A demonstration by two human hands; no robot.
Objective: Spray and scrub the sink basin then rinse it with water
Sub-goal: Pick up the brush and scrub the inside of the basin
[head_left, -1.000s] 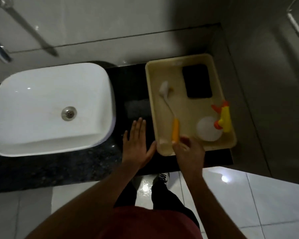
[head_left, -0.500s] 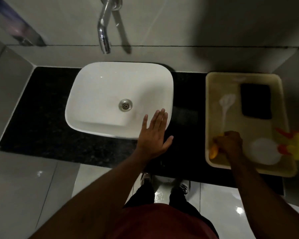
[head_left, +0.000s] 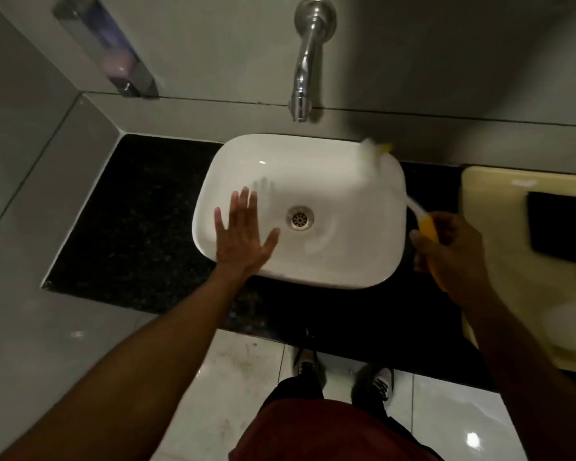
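Sink basin (head_left: 330,181) lies under the flat, spread left hand (head_left: 243,237); right hand (head_left: 453,251) grips the brush (head_left: 416,211).

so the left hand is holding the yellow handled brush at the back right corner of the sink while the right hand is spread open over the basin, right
Not quite: the hands are swapped. The head view shows the right hand gripping the yellow-handled brush, its head at the back right corner of the sink, while the left hand is spread open over the basin.

Basin (head_left: 330,181) and brush (head_left: 413,207)
White rounded-rectangular basin on black counter, drain central; yellow-handled brush angled over its right rim, head blurred.
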